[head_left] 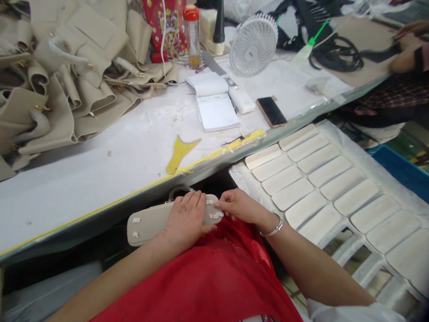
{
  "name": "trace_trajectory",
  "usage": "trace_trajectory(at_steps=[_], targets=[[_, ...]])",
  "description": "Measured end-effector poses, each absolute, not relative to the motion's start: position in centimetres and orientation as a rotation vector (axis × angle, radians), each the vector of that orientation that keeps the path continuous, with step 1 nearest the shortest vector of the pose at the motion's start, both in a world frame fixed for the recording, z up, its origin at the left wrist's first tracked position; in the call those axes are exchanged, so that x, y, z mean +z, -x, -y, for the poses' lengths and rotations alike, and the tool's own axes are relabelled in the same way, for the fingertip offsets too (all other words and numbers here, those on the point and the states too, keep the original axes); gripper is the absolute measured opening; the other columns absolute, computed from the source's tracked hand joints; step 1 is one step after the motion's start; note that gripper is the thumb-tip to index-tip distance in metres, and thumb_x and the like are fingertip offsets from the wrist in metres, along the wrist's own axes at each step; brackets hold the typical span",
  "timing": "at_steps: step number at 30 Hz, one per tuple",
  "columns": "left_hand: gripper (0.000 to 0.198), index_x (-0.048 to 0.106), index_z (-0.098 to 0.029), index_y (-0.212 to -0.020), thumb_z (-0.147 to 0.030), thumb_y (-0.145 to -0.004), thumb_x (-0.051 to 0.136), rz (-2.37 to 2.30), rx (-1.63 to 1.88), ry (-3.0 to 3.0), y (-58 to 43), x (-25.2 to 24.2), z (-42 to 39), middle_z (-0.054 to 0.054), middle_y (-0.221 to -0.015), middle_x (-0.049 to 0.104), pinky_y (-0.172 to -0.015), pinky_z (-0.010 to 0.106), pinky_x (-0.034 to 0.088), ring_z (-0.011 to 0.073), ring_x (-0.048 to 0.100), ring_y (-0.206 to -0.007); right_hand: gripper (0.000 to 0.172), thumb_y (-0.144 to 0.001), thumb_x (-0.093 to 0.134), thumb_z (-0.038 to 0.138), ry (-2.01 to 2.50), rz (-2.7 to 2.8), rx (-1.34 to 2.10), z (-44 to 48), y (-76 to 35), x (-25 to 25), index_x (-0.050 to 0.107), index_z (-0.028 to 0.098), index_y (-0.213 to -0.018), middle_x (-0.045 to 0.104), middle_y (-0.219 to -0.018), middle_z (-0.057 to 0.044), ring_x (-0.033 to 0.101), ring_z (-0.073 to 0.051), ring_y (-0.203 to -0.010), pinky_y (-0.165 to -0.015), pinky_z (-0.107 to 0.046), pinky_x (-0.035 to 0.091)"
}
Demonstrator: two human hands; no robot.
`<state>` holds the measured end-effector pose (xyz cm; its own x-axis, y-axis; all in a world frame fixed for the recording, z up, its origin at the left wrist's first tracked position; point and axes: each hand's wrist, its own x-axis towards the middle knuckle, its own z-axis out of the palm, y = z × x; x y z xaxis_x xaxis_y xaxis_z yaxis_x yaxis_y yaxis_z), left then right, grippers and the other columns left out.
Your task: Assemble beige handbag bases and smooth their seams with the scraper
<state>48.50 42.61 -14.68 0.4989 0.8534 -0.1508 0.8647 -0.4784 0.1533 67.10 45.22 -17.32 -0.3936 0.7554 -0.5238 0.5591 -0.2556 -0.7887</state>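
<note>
From the head view, I see the beige panel over the red cloth on the person's lap, just below the near edge of the counter. The left hand lies flat across its middle, fingers straight; whether they grip the far edge I can't tell. The right hand is curled closed on the panel's right end, thumb beside a tab.

Small white tabs sit at both ends, so I'd judge the tabbing well along; whether they're being pressed down or peeled isn't clear. Beige bag pieces heap on the counter, and rows of pale panels lie on the rack, apparently left to handle.
</note>
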Motion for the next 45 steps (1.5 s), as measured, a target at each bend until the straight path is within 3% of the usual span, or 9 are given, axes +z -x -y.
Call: trace_trajectory(at_steps=[10,17,25,32,34,36,39,45], targets=[[0.072,0.049,-0.006,-0.122,-0.052,-0.069,0.065,-1.475,-0.063,-2.559,-48.3,-15.1,-42.6,0.017,-0.123,0.054,-0.09,0.041,0.034,0.0287,0.048,-0.111,0.032,-0.08,0.054,0.042,1.767,2.055,1.459,-45.6,-66.3,-15.5,0.058,0.016,-0.063,0.058,-0.049,0.001,0.05,-0.009,-0.041,-0.046,-0.02,0.032],[0.066,0.053,-0.006,-0.11,-0.054,-0.066,0.063,-1.451,0.077,-2.567,-48.2,-15.8,-42.7,0.016,-0.106,0.058,-0.088,0.043,0.033,0.0292,0.051,-0.097,0.03,-0.079,0.057,0.039,1.826,2.304,1.099,-45.5,-65.6,-14.9,0.059,0.016,-0.059,0.06,-0.054,-0.001,0.051,-0.01,-0.049,-0.047,-0.022,0.027],[0.057,0.056,-0.01,-0.098,-0.049,-0.057,0.067,-1.47,0.227,-2.473,-48.1,-16.4,-42.8,0.012,-0.093,0.057,-0.089,0.042,0.035,0.0278,0.05,-0.09,0.034,-0.079,0.054,0.043,1.913,2.021,1.462,-45.3,-64.9,-14.3,0.051,0.017,-0.057,0.056,-0.048,0.001,0.051,-0.01,-0.037,-0.041,-0.02,0.035],[0.076,0.041,-0.012,-0.126,-0.056,-0.068,0.063,-1.511,0.458,-2.316,-42.3,-16.1,-41.0,0.015,-0.125,0.049,-0.106,0.047,0.021,0.0271,0.041,-0.118,0.04,-0.079,0.05,0.052,1.917,2.028,1.493,-45.2,-65.0,-15.4,0.053,0.017,-0.06,0.056,-0.048,0.0,0.051,-0.011,-0.038,-0.041,-0.021,0.034],[0.059,0.046,-0.014,-0.119,-0.051,-0.075,0.057,-1.771,0.608,-2.054,-37.8,-15.8,-39.9,0.013,-0.117,0.054,-0.099,0.041,0.033,0.0237,0.047,-0.11,0.044,-0.079,0.048,0.057,1.93,2.043,1.504,-45.3,-65.2,-16.0,0.052,0.017,-0.06,0.056,-0.049,0.0,0.05,-0.011,-0.039,-0.041,-0.022,0.034],[0.038,0.054,-0.015,-0.102,-0.046,-0.08,0.051,-2.011,0.688,-1.652,-33.6,-15.8,-38.6,0.008,-0.094,0.06,-0.08,0.033,0.044,0.0184,0.055,-0.087,0.047,-0.078,0.047,0.061,1.939,2.056,1.517,-45.6,-65.3,-16.5,0.052,0.018,-0.061,0.055,-0.048,0.0,0.05,-0.011,-0.04,-0.042,-0.022,0.035],[0.031,0.057,-0.014,-0.079,-0.045,-0.079,0.051,-1.956,0.67,-1.232,-29.6,-16.6,-37.1,0.001,-0.07,0.057,-0.06,0.024,0.041,0.0127,0.05,-0.063,0.049,-0.076,0.047,0.065,1.991,2.056,1.54,-45.8,-65.4,-17.0,0.051,0.019,-0.059,0.051,-0.043,0.0,0.049,-0.011,-0.04,-0.041,-0.022,0.032],[0.034,0.056,-0.012,-0.067,-0.045,-0.073,0.059,-1.744,0.729,-0.932,-29.2,-18.2,-37.1,-0.002,-0.058,0.05,-0.047,0.018,0.03,0.007,0.039,-0.052,0.051,-0.071,0.049,0.068,2.046,1.937,1.638,-45.8,-64.8,-16.8,0.048,0.019,-0.056,0.047,-0.043,0.001,0.043,-0.011,-0.039,-0.041,-0.023,0.029]])
